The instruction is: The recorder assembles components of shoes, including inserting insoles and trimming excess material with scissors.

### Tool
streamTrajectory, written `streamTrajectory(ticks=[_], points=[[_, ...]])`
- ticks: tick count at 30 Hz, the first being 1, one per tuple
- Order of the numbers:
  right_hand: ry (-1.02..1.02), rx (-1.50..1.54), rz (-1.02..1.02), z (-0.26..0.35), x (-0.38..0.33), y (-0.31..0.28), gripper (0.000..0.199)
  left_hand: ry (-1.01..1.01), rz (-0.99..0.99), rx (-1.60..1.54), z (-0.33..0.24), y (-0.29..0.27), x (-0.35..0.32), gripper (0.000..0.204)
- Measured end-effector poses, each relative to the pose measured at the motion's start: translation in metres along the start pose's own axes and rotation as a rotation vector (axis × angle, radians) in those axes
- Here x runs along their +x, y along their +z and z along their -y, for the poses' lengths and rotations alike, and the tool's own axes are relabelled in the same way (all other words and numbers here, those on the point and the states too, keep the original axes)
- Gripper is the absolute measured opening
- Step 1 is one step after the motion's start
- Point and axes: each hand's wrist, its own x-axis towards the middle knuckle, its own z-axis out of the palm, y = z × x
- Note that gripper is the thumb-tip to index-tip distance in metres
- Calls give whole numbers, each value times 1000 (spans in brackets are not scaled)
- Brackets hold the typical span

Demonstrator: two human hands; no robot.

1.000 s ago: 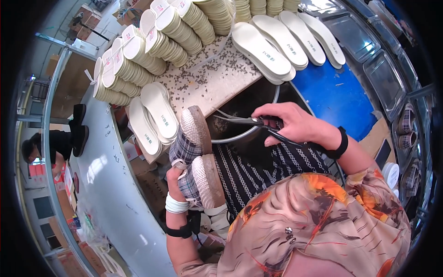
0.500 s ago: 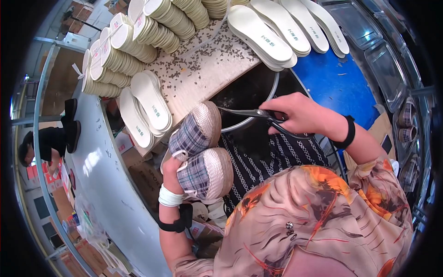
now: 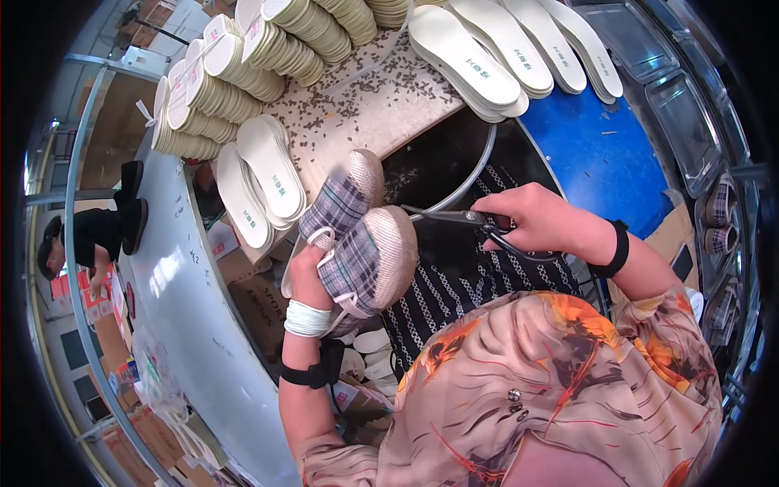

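My left hand [image 3: 308, 280] is closed around a pair of plaid cloth shoes [image 3: 357, 258] with pale woven rims along their soles, toes angled up and away from me. My fingers are partly hidden behind the shoes. In my right hand [image 3: 531, 217] is a pair of dark scissors [image 3: 464, 217], fingers in and around the handle loops. The blades point left, and their tips are beside the woven edge of the nearer shoe; whether they touch it I cannot tell. A black-and-white patterned apron [image 3: 454, 296] lies below the scissors.
Ahead, a wooden board [image 3: 345, 130] is strewn with small dark scraps. White insoles [image 3: 272, 174] lie at its left end, more insoles [image 3: 466, 61] at its right, and tied insole stacks [image 3: 243, 57] behind. Plastic trays [image 3: 682, 122] line the right. A person [image 3: 89, 239] is at the far left.
My left hand has turned the shoes, bringing the nearer one up and to the right. The scissors have dropped slightly, and their tips are now beside this shoe's edge.
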Motion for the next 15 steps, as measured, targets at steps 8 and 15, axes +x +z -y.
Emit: streamTrajectory(ticks=[8,15], points=[[59,-41,-8,15,9,18,49,-546,91,-1424,32,15,-32,30],[-76,-235,-99,23,26,22,43,-506,103,-1545,32,44,-45,35]])
